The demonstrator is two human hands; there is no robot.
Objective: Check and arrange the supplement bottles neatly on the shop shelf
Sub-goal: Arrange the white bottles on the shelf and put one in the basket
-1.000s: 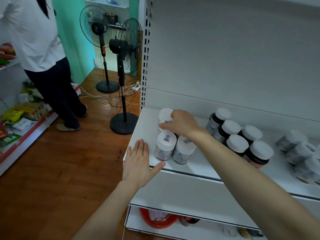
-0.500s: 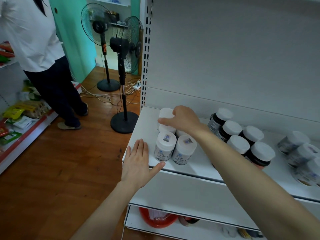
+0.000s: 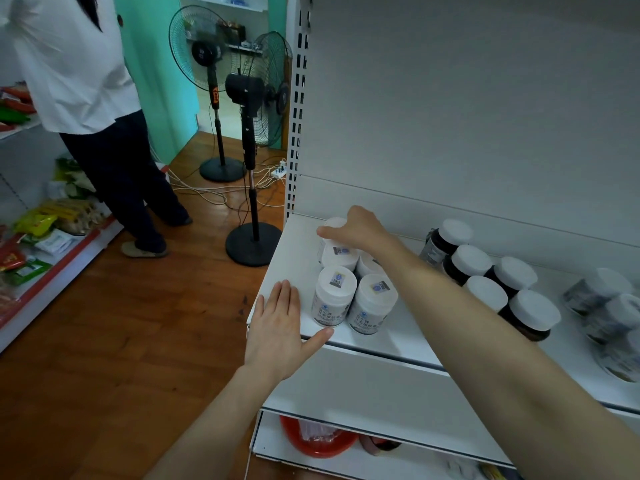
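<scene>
Lays the left hand (image 3: 277,332) flat, palm down, on the front left corner of the white metal shop shelf (image 3: 294,252), four fingers straight and close together, thumb stuck out sideways near the bottom of the nearest bottle. Holds nothing in it. Stretches the bare right arm (image 3: 485,323) across the shelf, over the front bottles, with the right hand (image 3: 362,230) at the back. Curls those fingers down over the top of the back white plastic bottle (image 3: 333,222) and grips it by the lid, close to the shelf's back wall. Just in front of it, four more round white plastic bottles with white lids and little stickers on top (image 3: 335,296), packed tight in two short rows, all standing up. Further right on the same shelf, five dark round bottles with white lids (image 3: 512,275), bunched together and upright. Past those, some blurry pale bottles (image 3: 606,289), too fuzzy to tell how they lie. Down below, a red bowl (image 3: 317,443) on the lower shelf. Off to the left, a brown wooden floor (image 3: 121,341), two black standing fans (image 3: 207,53) and a person in a white top and dark trousers (image 3: 79,64)
</scene>
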